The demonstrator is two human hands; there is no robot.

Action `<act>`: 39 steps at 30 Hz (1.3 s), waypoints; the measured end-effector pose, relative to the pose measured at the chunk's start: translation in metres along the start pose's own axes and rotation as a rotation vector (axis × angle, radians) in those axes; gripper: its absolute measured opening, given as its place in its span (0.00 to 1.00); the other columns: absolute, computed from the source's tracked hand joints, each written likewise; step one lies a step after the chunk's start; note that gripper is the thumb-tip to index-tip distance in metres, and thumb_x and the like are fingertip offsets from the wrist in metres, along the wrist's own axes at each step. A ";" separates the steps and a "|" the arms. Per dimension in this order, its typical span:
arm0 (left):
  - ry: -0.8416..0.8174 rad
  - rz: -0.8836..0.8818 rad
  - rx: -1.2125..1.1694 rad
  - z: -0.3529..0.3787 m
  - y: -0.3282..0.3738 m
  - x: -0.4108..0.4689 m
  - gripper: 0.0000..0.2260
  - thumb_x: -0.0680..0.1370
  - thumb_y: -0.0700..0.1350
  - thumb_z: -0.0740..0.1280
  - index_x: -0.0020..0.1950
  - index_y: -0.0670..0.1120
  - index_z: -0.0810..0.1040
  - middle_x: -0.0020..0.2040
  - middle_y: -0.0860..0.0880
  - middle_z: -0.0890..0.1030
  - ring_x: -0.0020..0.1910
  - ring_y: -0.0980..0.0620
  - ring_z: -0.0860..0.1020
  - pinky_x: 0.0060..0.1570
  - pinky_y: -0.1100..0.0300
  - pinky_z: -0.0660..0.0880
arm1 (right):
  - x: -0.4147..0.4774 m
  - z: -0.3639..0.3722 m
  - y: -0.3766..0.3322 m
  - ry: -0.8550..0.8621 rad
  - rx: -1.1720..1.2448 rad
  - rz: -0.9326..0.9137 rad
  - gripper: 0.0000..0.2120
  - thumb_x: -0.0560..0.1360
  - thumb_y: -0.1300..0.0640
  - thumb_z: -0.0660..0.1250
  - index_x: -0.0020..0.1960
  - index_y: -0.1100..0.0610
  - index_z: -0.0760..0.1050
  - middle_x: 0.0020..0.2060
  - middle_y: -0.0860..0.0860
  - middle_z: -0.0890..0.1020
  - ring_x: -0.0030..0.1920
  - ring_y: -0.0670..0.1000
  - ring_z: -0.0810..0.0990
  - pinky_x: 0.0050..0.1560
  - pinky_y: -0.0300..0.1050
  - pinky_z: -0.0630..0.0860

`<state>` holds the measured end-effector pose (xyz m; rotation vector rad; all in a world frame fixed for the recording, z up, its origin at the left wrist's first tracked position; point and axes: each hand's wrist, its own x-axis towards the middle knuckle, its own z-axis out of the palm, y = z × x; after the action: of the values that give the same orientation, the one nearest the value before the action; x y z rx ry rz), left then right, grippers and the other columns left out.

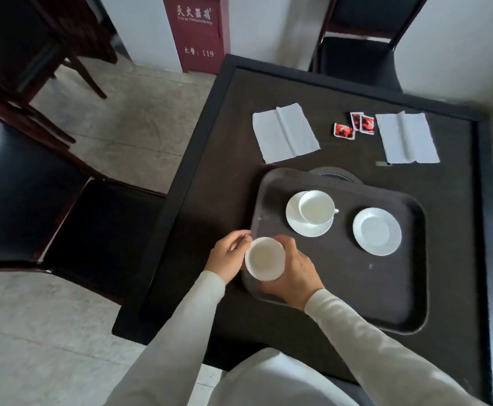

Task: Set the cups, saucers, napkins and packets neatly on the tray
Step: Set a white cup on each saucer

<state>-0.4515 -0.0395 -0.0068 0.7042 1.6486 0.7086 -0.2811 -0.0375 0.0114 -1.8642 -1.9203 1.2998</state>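
Glossy white cup (265, 258), matt tray (356, 288)

Head-worn view, steeply down over table (216, 159), near.

Table (298, 326): tray (342, 288), 2 napkins (284, 133) (3 packets (355, 126))

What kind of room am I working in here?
Probably a restaurant or tea room, not a home: a dark square table with matching chairs around it, a red fire-extinguisher cabinet against the wall, and a serving tray with cups and saucers.
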 end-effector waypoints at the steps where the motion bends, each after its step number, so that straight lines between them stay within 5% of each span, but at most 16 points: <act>1: -0.019 0.008 -0.003 0.012 0.004 -0.001 0.10 0.82 0.50 0.66 0.63 0.55 0.80 0.61 0.53 0.83 0.63 0.53 0.79 0.59 0.56 0.79 | -0.003 -0.014 0.006 0.000 0.001 -0.014 0.39 0.58 0.36 0.77 0.63 0.43 0.63 0.55 0.42 0.80 0.53 0.52 0.81 0.52 0.46 0.76; 3: -0.058 0.012 -0.020 0.039 0.012 -0.004 0.10 0.83 0.50 0.65 0.63 0.56 0.80 0.62 0.53 0.82 0.62 0.54 0.80 0.52 0.62 0.80 | -0.009 -0.043 0.021 0.004 -0.013 -0.048 0.40 0.59 0.42 0.80 0.65 0.46 0.65 0.59 0.45 0.80 0.55 0.52 0.80 0.57 0.51 0.78; 10: -0.177 -0.017 -0.149 0.137 0.048 -0.015 0.10 0.82 0.48 0.67 0.63 0.55 0.79 0.61 0.51 0.82 0.60 0.49 0.81 0.55 0.51 0.83 | -0.028 -0.130 0.081 0.081 -0.002 -0.005 0.43 0.62 0.54 0.82 0.72 0.46 0.65 0.56 0.44 0.78 0.53 0.51 0.79 0.57 0.51 0.81; 13: -0.223 -0.010 -0.143 0.176 0.060 -0.015 0.11 0.82 0.47 0.67 0.64 0.58 0.78 0.59 0.56 0.80 0.58 0.51 0.80 0.54 0.53 0.83 | -0.030 -0.156 0.107 0.091 -0.026 0.069 0.46 0.65 0.56 0.80 0.75 0.46 0.59 0.59 0.50 0.79 0.55 0.54 0.79 0.57 0.52 0.80; 19: -0.237 0.028 -0.174 0.235 0.072 -0.009 0.13 0.83 0.42 0.66 0.65 0.55 0.81 0.58 0.50 0.82 0.58 0.54 0.81 0.51 0.58 0.84 | -0.023 -0.190 0.152 0.168 0.055 0.212 0.40 0.67 0.58 0.77 0.73 0.51 0.62 0.58 0.55 0.81 0.47 0.52 0.75 0.46 0.40 0.71; 26: -0.195 -0.033 -0.231 0.274 0.070 -0.002 0.13 0.84 0.41 0.63 0.65 0.52 0.81 0.61 0.48 0.82 0.60 0.50 0.82 0.53 0.61 0.82 | -0.002 -0.212 0.182 0.192 0.170 0.223 0.37 0.66 0.58 0.79 0.71 0.53 0.68 0.59 0.50 0.81 0.53 0.50 0.79 0.50 0.38 0.73; 30: -0.160 -0.064 -0.262 0.289 0.065 0.004 0.12 0.85 0.42 0.62 0.61 0.55 0.81 0.60 0.47 0.82 0.61 0.51 0.82 0.56 0.58 0.81 | 0.015 -0.220 0.194 0.172 0.223 0.209 0.32 0.68 0.64 0.73 0.71 0.53 0.71 0.59 0.50 0.82 0.57 0.53 0.82 0.56 0.40 0.77; 34: -0.150 -0.043 -0.214 0.297 0.064 0.012 0.13 0.85 0.42 0.63 0.58 0.60 0.80 0.62 0.49 0.81 0.61 0.53 0.82 0.56 0.59 0.80 | 0.029 -0.224 0.201 0.118 0.281 0.212 0.34 0.70 0.69 0.67 0.73 0.50 0.69 0.60 0.51 0.81 0.58 0.52 0.81 0.52 0.33 0.77; 39: -0.154 -0.026 -0.138 0.301 0.061 0.022 0.12 0.84 0.43 0.64 0.61 0.59 0.78 0.62 0.50 0.80 0.58 0.53 0.83 0.54 0.61 0.81 | 0.042 -0.227 0.209 0.093 0.279 0.214 0.35 0.71 0.70 0.64 0.75 0.48 0.67 0.62 0.51 0.80 0.62 0.53 0.79 0.60 0.46 0.79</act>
<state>-0.1546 0.0409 -0.0242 0.6212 1.4520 0.7241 0.0105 0.0701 -0.0080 -1.9833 -1.4404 1.4271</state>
